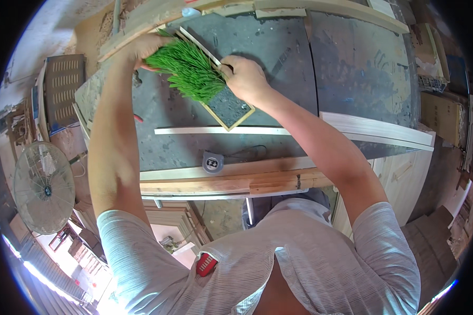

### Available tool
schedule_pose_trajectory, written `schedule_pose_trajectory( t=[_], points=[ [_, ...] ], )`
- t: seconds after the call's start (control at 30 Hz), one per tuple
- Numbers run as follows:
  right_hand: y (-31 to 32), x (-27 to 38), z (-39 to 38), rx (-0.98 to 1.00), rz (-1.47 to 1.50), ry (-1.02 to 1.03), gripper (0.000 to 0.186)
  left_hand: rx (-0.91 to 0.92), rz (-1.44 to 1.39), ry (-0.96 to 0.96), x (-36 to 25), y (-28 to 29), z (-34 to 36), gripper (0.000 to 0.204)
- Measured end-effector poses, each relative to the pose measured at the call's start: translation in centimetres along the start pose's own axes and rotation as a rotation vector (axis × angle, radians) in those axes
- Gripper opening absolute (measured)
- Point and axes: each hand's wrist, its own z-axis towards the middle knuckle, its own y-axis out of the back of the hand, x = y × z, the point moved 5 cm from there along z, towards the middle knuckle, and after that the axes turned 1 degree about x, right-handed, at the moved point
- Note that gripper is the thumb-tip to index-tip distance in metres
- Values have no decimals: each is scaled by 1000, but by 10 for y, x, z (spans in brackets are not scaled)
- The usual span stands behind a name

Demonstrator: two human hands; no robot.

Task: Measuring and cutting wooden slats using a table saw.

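Tilted on the dark worktable (278,105) is a shallow wood-edged panel (229,107) with a dark speckled face. Bright green bristly blades, like artificial grass (186,68), cover much of it. My left hand (148,48) is curled around the far left end; the grass partly hides its fingers. With bent fingers, my right hand (242,75) grips the panel's far right edge, beside a thin white strip (199,46). The panel's near corner points toward me, its dark face bare there.
A long pale wood strip (220,130) lies nearer me, with a tape measure (213,162) at the table's front edge. Pale boards (376,126) are at right, and wooden rails (331,8) line the far side. A caged fan (44,188) stands at left.
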Motion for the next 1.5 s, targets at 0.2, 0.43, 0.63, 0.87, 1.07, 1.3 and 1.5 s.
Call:
schedule_pose_trajectory(
  t=[0.2,0.43,0.63,0.87,1.07,1.3,1.5],
  points=[
    [-4,31,-8,-57,-39,156,21,-168,-312,-249,39,4,-14,48],
    [11,68,-29,31,174,219,21,-163,-762,-398,78,-7,-90,65],
    [7,94,-46,192,209,133,38,-287,-823,-516,119,-18,-123,38],
    [16,107,-87,258,188,264,58,-262,-978,-536,131,-61,-169,59],
    [-1,112,-115,358,-144,271,74,-279,-877,-566,139,-83,-174,65],
    [-6,99,-134,304,-145,354,73,-375,-778,-585,145,-93,-191,75],
    [-5,105,-145,327,-36,264,72,-436,-497,-673,144,-92,-222,86]
  ],
)
